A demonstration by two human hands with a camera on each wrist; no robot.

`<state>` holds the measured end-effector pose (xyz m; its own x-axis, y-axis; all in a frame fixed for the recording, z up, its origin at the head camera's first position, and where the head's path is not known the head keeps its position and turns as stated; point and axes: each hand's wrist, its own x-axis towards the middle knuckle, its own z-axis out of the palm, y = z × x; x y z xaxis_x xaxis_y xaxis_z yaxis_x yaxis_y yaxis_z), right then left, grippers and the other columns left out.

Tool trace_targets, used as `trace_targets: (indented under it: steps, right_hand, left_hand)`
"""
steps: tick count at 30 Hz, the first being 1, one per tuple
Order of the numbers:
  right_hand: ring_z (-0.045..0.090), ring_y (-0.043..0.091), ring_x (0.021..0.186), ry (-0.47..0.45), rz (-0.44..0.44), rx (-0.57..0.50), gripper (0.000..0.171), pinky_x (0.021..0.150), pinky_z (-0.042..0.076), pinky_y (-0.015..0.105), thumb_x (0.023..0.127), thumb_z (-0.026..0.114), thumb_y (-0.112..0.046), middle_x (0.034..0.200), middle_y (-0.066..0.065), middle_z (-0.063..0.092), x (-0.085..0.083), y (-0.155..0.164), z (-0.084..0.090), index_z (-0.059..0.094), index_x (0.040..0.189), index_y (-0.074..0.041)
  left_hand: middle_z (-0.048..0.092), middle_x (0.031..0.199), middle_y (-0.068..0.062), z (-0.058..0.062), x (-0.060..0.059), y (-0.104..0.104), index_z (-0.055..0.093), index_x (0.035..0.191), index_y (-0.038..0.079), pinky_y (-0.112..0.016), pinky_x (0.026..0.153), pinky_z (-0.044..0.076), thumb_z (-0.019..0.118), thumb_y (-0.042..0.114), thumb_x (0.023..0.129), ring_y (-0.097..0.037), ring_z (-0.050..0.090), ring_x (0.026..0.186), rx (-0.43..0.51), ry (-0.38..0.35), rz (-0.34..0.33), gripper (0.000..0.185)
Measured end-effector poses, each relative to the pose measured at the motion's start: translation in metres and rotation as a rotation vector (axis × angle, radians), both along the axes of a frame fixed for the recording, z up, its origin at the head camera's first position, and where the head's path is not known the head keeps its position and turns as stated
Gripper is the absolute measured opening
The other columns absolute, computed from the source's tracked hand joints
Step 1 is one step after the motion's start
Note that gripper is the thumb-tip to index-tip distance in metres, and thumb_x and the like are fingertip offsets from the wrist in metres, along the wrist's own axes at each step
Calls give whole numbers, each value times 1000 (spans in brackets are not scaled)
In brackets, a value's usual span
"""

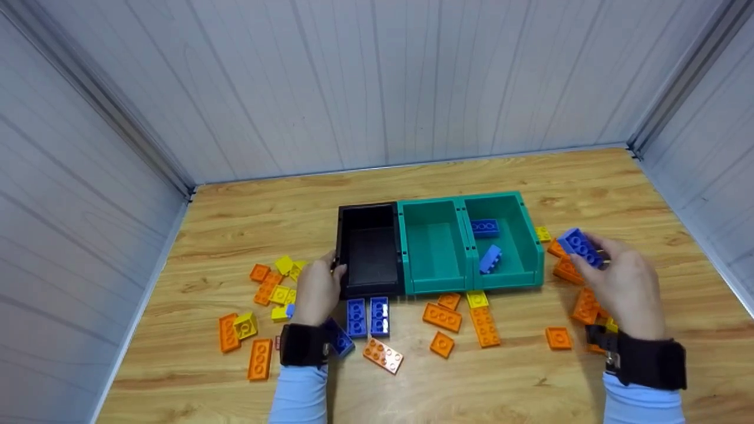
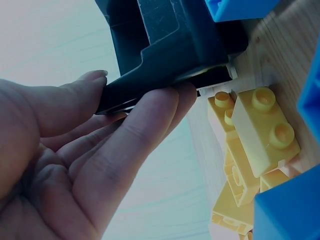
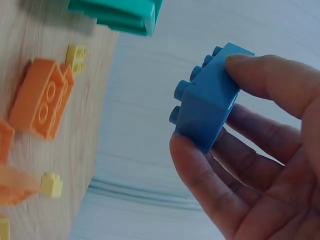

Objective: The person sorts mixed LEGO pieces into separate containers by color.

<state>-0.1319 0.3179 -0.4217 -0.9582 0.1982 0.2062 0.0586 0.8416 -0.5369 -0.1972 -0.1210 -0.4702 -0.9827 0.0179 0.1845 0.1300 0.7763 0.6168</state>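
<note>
The left hand (image 1: 316,291) is nearly closed, with the edge of a black plastic open-topped bin (image 1: 372,253) pinched between its thumb and fingers; the right hand (image 1: 627,288) is partly closed, thumb against fingertips, gripping a blue plastic studded building brick (image 1: 580,247); that brick is tilted and held up off the desk (image 1: 471,388), to the right of the bins, its studs turned away from the palm in the right wrist view.

The black bin stands at the left end of a row, joined by a teal plastic middle bin (image 1: 433,250) and a teal plastic right-hand bin (image 1: 512,235); inside the right-hand bin are one blue brick lying near its left wall (image 1: 485,228) and another tilted one nearer the front (image 1: 490,259).

On the wood-grain desk, two dark blue bricks lie side by side just in front of the black bin (image 1: 356,318); a third sits beside the black strap on the left wrist (image 1: 303,345); a studded orange brick (image 1: 383,355) lies nearer the person; further orange and yellow bricks are scattered before the teal bins (image 1: 442,317), about the left hand (image 1: 284,265) and under and around the right hand (image 1: 568,270).
</note>
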Motion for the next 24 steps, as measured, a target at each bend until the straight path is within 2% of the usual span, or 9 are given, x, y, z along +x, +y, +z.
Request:
trace_targets:
  steps: [5,11,15,18,24]
  right_hand:
    - [61,49,95,104,83,18,45,74,50,60,90,73,-12,113,35,60,-3,-15,-5,60,129,7]
    - [62,44,98,232,227,40,42,79,51,58,84,79,-5,111,28,65,-14,-37,-15,65,122,5]
    - [65,41,95,256,300,62,43,76,54,54,81,80,-1,112,26,65,-21,-47,-26,66,121,4]
    - [64,41,98,266,341,86,44,80,54,54,81,79,2,114,25,64,-25,-52,-36,65,122,6]
    - [60,43,103,275,364,137,44,87,52,54,77,77,9,113,26,64,-32,-58,-48,66,120,8]
  left_hand:
    - [67,113,-26,1,0,0,63,124,-9,-50,88,52,64,8,96,-38,65,104,-2,-8,3,32]
    - [67,114,-25,2,0,0,63,125,-8,-49,89,52,64,9,97,-37,65,105,3,-20,6,33]
    - [69,110,-23,2,0,0,65,122,-7,-49,86,53,64,8,97,-35,67,102,4,-19,2,29]
    - [70,108,-23,2,0,0,66,120,-6,-48,85,53,64,8,96,-35,67,101,7,-18,4,28]
    - [68,115,-24,2,0,1,63,125,-8,-47,89,53,64,9,97,-34,65,106,3,-41,14,33]
